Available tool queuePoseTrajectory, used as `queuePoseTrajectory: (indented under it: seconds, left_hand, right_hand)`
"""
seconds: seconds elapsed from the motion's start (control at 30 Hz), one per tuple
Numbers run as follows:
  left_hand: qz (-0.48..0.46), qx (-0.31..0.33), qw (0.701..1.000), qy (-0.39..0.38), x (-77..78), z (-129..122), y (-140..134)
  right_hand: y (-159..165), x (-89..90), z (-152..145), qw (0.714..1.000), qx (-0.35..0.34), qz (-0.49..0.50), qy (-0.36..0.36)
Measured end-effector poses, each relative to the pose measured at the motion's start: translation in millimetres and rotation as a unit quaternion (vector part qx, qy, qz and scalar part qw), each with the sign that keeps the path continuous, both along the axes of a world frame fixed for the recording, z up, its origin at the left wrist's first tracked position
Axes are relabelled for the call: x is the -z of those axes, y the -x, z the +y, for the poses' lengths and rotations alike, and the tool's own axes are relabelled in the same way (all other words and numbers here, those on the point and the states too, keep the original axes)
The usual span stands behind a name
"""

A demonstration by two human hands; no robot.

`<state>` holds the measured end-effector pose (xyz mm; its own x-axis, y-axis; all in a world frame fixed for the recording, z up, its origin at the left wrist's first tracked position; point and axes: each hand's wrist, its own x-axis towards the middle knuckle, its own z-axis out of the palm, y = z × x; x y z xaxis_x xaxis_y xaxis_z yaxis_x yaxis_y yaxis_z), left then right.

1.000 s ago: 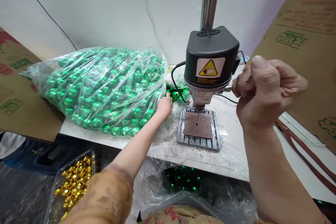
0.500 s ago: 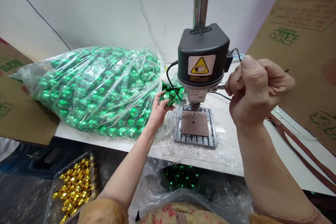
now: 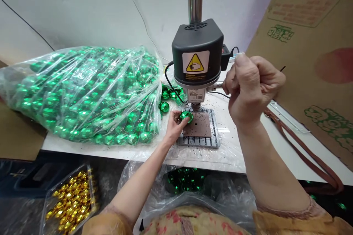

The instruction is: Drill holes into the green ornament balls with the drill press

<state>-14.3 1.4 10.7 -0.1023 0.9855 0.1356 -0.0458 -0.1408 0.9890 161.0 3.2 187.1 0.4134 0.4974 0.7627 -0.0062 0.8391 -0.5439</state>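
My left hand [image 3: 174, 127] pinches a shiny green faceted ball [image 3: 186, 116] at the left edge of the brown board [image 3: 203, 126] on the drill press base [image 3: 213, 141]. A small dark hole shows in the board. Above it hangs the black drill press head [image 3: 198, 53], its thin bit just right of the ball. My right hand [image 3: 252, 88] is closed in a fist at the metal feed lever [image 3: 218, 85] on the machine's right side; most of the lever is hidden by the fingers.
A large clear bag of green balls [image 3: 91, 95] fills the table's left, with loose green balls [image 3: 164, 107] by its mouth. Gold balls [image 3: 73, 202] lie in a clear container below. A cardboard box [image 3: 309, 66] and brown strap [image 3: 317, 170] are at right. Dark shavings litter the base.
My left hand has moved right from the bag's mouth to the drill press board, bringing a green ball. My right hand stays closed at the lever. The view has shifted slightly.
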Motion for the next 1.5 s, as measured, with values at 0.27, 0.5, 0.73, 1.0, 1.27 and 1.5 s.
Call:
queuePoseTrajectory:
  seconds: [0.27, 0.5, 0.73, 1.0, 1.27, 1.5]
  left_hand:
    - [0.032, 0.056, 0.998, -0.012, 4.3, 3.4, -3.0]
    - [0.028, 0.09, 0.995, -0.031, 7.1, 4.5, -6.3]
    - [0.081, 0.111, 0.989, -0.059, 7.5, 2.0, -9.4]
    - [0.123, 0.096, 0.984, -0.087, 14.4, -7.5, -18.1]
    - [0.126, 0.1, 0.983, -0.087, 16.6, -8.6, -17.9]
    - [0.131, 0.096, 0.983, -0.084, 12.9, -10.8, -19.1]
  right_hand:
    - [0.9, 1.7, -0.3, 0.998, 0.046, -0.034, 0.009]
    - [1.6, 0.9, -2.3, 0.999, 0.031, -0.026, -0.003]
    - [0.4, 4.1, -0.1, 0.997, 0.058, -0.052, 0.006]
    - [-1.3, 1.0, 0.0, 0.998, 0.033, -0.047, 0.018]
    - [-2.0, 4.8, -5.6, 0.999, 0.013, -0.024, 0.025]
    - [2.8, 22.0, -5.2, 0.998, 0.014, 0.002, -0.06]
